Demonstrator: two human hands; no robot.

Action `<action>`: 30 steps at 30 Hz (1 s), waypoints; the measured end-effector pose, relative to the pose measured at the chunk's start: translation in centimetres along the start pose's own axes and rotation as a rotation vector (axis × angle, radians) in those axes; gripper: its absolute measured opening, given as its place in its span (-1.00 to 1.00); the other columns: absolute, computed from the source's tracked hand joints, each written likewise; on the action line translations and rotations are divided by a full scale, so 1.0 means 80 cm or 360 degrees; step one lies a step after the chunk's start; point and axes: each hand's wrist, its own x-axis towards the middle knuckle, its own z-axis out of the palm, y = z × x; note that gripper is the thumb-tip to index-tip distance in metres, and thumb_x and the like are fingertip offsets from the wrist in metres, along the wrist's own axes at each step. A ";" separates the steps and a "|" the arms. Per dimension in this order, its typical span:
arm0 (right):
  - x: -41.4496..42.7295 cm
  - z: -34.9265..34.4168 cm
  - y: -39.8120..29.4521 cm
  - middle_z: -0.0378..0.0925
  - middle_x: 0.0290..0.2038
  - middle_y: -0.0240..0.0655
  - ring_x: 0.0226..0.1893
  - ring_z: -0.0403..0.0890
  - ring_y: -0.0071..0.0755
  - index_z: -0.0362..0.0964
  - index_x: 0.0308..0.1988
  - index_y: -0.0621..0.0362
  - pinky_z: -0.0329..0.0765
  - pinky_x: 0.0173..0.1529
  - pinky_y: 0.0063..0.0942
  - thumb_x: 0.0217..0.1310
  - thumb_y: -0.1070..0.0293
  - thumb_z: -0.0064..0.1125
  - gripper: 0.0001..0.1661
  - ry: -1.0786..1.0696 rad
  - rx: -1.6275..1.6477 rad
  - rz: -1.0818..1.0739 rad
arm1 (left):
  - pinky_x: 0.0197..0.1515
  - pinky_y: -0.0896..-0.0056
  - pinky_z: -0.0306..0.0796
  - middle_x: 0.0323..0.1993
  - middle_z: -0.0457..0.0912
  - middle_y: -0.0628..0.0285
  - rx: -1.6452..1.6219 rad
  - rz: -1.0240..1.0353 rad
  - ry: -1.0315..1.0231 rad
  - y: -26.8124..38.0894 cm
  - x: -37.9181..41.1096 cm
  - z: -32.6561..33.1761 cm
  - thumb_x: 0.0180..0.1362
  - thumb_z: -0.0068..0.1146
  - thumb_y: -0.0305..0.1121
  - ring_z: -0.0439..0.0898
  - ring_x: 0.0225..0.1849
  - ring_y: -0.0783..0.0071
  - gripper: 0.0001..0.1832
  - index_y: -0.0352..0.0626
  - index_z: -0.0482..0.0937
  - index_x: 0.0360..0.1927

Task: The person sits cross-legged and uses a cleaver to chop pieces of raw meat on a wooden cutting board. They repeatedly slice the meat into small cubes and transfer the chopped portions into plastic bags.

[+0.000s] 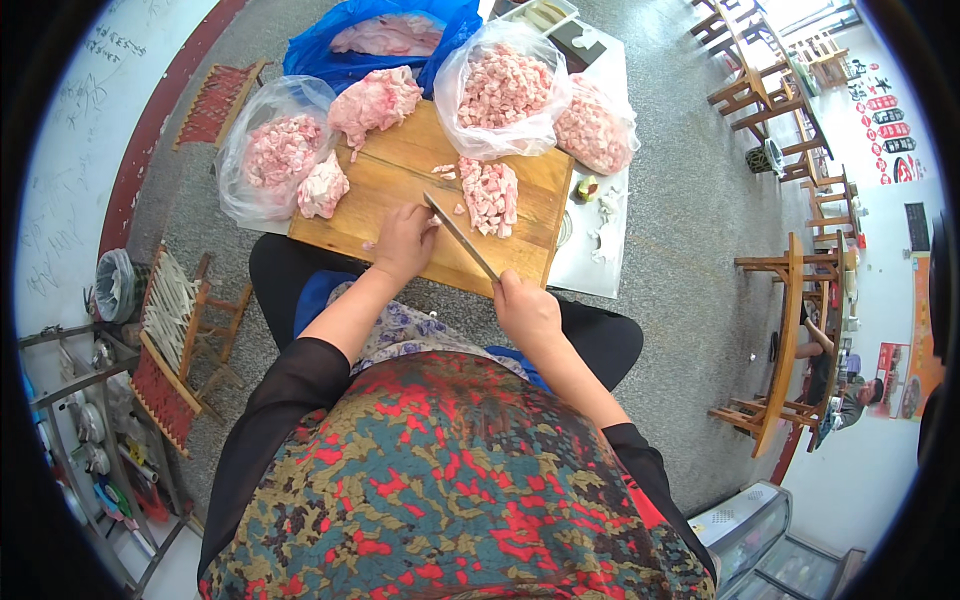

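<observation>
My right hand (527, 307) grips the handle of a kitchen knife (463, 238), whose blade slants up and left over the wooden cutting board (405, 176). Just left of the blade, my left hand (405, 241) is curled down on the board over a small piece of fatty meat (433, 221), mostly hidden by the fingers. Right of the knife lies a pile of diced fatty meat (489, 196), with a few loose bits (445, 172) beside it. A large uncut slab (377, 103) rests at the board's far left edge, and a smaller chunk (323, 186) sits nearer.
Clear plastic bags of cut meat stand at the left (283, 150), far side (504, 86) and right (595, 124). Behind them, a blue bag (315, 56) holds more meat. Folding stools (176, 315) and a metal rack (94, 382) are at left. People sit by wooden benches (784, 337) at right.
</observation>
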 end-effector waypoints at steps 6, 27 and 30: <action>0.015 0.000 -0.015 0.62 -0.44 0.00 -0.46 0.67 0.15 0.35 -0.24 0.19 0.59 -0.37 -0.01 0.33 0.32 0.02 -0.84 -0.0515 -0.0073 0.0146 | -0.05 0.07 0.45 -0.19 0.64 0.02 -0.0161 0.0008 -0.0101 -0.014 -0.003 0.009 -0.03 0.22 -0.55 0.56 -0.10 -0.03 -0.79 -0.19 0.64 -0.26; 0.018 -0.024 -0.029 0.64 -0.38 0.07 -0.30 0.69 0.20 0.37 -0.20 0.23 0.59 -0.19 0.03 0.26 0.41 0.00 -0.86 -0.0683 0.0044 0.0202 | -0.09 0.09 0.45 -0.28 0.63 0.03 -0.0091 -0.0075 -0.0095 -0.021 -0.017 0.003 0.04 0.25 -0.52 0.57 -0.17 -0.02 -0.86 -0.20 0.62 -0.29; 0.040 0.007 -0.033 0.63 -0.37 0.09 -0.29 0.69 0.19 0.37 -0.23 0.22 0.59 -0.19 0.02 0.24 0.45 0.00 -0.89 -0.0567 0.0152 0.0142 | -0.06 0.09 0.45 -0.27 0.63 0.01 -0.0171 -0.0084 -0.0127 -0.019 -0.013 0.006 0.03 0.23 -0.53 0.57 -0.17 -0.04 -0.85 -0.21 0.64 -0.28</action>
